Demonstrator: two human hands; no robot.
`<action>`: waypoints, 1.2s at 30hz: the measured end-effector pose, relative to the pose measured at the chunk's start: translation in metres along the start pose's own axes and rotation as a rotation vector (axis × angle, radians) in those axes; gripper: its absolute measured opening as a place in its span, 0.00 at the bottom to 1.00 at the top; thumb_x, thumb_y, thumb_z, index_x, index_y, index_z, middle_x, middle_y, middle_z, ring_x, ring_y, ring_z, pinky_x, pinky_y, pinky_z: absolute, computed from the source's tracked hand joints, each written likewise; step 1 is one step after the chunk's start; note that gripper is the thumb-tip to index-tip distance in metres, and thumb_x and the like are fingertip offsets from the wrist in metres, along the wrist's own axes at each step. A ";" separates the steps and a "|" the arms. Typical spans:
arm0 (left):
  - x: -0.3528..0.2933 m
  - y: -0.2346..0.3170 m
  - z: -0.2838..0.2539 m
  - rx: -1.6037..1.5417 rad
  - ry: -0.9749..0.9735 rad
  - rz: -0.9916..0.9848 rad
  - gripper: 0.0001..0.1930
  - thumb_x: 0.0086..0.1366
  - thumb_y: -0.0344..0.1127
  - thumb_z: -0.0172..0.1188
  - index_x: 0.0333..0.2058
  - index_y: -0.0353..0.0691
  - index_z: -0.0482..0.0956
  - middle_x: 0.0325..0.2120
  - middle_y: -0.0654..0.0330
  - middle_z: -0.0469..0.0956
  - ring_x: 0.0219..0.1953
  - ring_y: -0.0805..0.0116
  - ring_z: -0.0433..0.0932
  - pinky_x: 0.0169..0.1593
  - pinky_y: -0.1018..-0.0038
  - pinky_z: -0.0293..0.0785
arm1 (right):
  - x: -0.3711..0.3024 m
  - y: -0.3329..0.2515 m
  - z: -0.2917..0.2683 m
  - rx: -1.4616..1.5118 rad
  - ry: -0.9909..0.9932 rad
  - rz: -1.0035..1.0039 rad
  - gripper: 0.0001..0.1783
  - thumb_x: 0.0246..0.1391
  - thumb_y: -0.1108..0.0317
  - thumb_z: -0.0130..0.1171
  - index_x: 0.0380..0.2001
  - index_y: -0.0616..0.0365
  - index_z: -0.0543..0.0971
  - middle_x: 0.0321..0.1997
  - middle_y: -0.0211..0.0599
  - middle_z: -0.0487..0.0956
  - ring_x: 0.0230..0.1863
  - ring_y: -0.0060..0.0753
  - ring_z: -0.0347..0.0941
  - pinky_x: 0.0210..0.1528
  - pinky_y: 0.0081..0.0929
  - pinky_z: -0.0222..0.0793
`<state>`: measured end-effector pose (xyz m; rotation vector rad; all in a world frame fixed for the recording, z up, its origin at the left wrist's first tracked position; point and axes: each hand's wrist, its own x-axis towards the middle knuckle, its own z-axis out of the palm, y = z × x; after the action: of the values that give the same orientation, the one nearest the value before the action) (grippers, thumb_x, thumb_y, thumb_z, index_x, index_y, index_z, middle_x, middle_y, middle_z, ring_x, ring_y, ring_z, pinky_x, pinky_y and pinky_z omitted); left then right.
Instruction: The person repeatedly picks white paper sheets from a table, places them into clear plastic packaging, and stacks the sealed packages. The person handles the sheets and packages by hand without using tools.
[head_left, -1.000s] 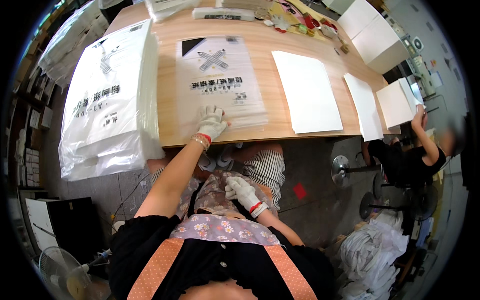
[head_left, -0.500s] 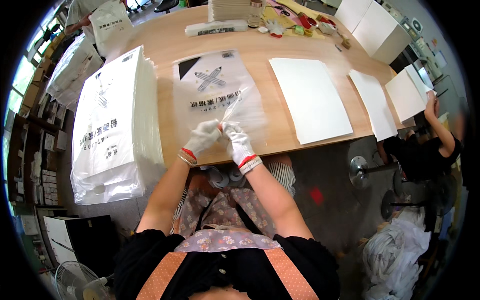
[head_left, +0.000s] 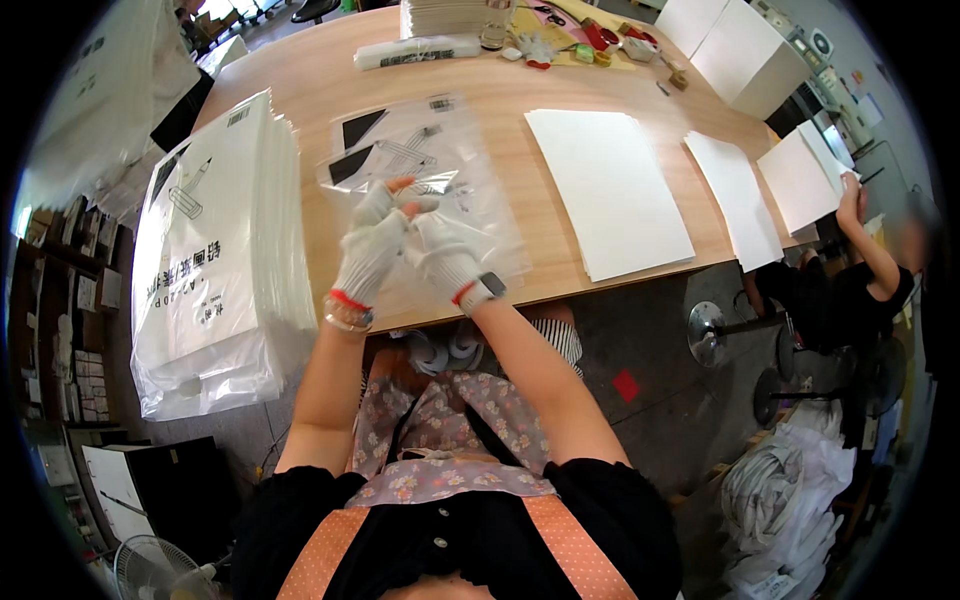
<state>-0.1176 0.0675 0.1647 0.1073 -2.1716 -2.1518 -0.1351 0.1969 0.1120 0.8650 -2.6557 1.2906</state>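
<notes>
Over the table's near edge, my left hand (head_left: 372, 238) and my right hand (head_left: 446, 256) are close together, in white gloves with red cuffs and bare fingertips. Both are closed on a clear printed plastic bag (head_left: 352, 168), pinching its film. The held bag overlaps another clear bag (head_left: 490, 225) lying flat on the table; a dark corner and a pencil drawing show through on each. My fingers and the crumpled film hide exactly where each hand grips. To the left of my hands lies a thick stack of similar plastic bags (head_left: 205, 225).
On the wooden table (head_left: 560, 285), a stack of white paper (head_left: 610, 195) lies right of the bags, beside a narrower stack (head_left: 735, 195). A co-worker's hand (head_left: 850, 195) holds white sheets (head_left: 800, 185). Scissors (head_left: 550, 15) and small tools lie at the back. Large plastic sheeting (head_left: 110, 100) hangs upper left.
My hands have moved left and a little farther from me, taking the upper bag's film with them. A second dark corner now shows. Plastic sheeting at upper left appears much larger.
</notes>
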 end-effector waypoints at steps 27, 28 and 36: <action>-0.116 -0.058 0.112 0.152 -0.617 0.087 0.13 0.59 0.27 0.56 0.45 0.42 0.73 0.39 0.58 0.77 0.41 0.60 0.77 0.42 0.70 0.75 | -0.115 0.198 -0.165 -0.570 0.488 0.347 0.16 0.55 0.51 0.50 0.31 0.50 0.79 0.25 0.44 0.78 0.26 0.50 0.74 0.26 0.42 0.68; -0.112 -0.068 0.123 -0.074 -0.634 -0.287 0.15 0.63 0.31 0.54 0.49 0.42 0.70 0.44 0.58 0.76 0.45 0.59 0.76 0.46 0.68 0.74 | -0.115 0.166 -0.153 -0.633 0.445 0.345 0.12 0.54 0.56 0.51 0.28 0.50 0.78 0.25 0.41 0.78 0.24 0.46 0.74 0.25 0.40 0.68; -0.094 -0.126 0.092 -0.501 -0.469 -0.569 0.27 0.55 0.22 0.49 0.56 0.33 0.61 0.50 0.52 0.70 0.51 0.61 0.71 0.56 0.67 0.67 | -0.228 0.095 -0.117 0.143 0.206 0.037 0.22 0.57 0.51 0.52 0.38 0.63 0.76 0.34 0.42 0.77 0.32 0.34 0.75 0.35 0.32 0.73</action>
<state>-0.0352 0.1682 0.0372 0.2278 -1.8594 -3.2709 -0.0131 0.4347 0.0535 0.6597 -2.4564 1.5046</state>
